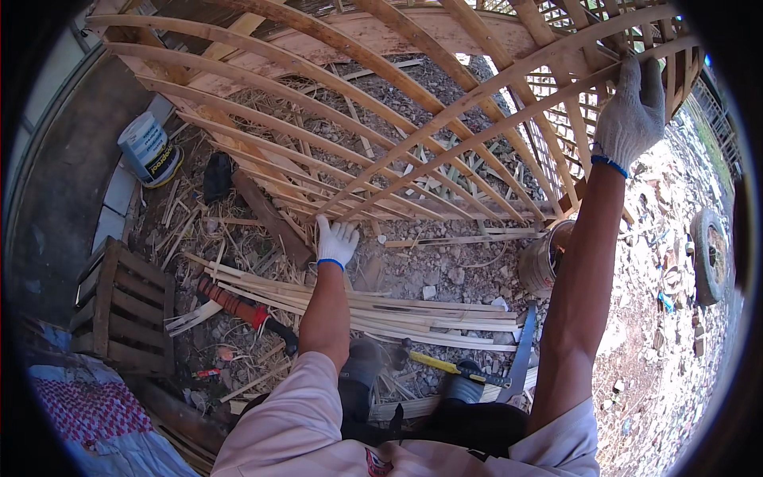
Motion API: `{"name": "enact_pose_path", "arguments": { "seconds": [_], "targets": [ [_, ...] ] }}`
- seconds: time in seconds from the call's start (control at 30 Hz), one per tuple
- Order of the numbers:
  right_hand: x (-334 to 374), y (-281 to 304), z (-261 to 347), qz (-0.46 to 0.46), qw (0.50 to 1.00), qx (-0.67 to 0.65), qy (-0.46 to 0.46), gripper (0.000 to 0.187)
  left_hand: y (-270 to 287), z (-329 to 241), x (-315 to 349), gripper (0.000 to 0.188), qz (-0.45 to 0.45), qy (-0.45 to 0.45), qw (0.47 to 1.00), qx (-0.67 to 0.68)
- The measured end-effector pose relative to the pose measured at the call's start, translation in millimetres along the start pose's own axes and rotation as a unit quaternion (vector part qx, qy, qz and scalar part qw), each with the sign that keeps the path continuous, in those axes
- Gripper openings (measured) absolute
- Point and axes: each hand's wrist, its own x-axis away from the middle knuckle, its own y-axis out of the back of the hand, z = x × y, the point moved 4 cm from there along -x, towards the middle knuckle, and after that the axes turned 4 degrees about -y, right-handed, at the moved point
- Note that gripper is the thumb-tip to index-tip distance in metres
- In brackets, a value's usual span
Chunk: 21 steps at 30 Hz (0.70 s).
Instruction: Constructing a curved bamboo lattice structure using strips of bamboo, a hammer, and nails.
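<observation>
A lattice of thin wooden slats [445, 119] on a wooden frame stretches across the far side. Both my hands wear white knit gloves with blue cuffs. My left hand [337, 242] is closed at the near lower end of a diagonal slat [414, 169], by the frame's bottom edge; its fingertips are partly hidden. With the arm stretched far to the right, my right hand [633, 111] grips the upper right end of a diagonal slat, the fingers going behind the wood. The two diagonal slats run close together, crossing over the other slats.
Loose wooden strips [397, 310] lie on rubble before me, with a hammer [445, 366], a handsaw blade [522, 350] and an orange-and-black power tool [242, 306]. A slatted wooden stool [127, 310] and white bucket [149, 151] stand left; a rusty can [543, 262] and tyre [710, 256] right.
</observation>
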Motion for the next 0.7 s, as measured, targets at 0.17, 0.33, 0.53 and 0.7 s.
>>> {"name": "enact_pose_path", "arguments": {
  "seconds": [0.17,0.33,0.53,0.7],
  "targets": [
    [17.2,-8.1,1.0,-0.014,0.996,0.053,-0.069,0.056,53.5,-27.5,-16.9,0.066,0.146,0.000,0.989,0.016],
    [10.2,6.8,12.6,-0.003,0.986,0.035,-0.162,0.052,7.5,1.7,20.9,0.066,-0.053,0.013,0.998,0.014],
    [2.7,12.1,9.3,-0.030,0.994,0.104,-0.021,0.048,4.5,0.3,20.3,0.071,0.062,0.040,0.997,0.023],
    [6.0,4.1,11.4,-0.039,0.995,0.091,-0.031,0.049,1.5,-5.7,18.5,0.074,0.024,0.029,0.999,0.004]
  ]
}}
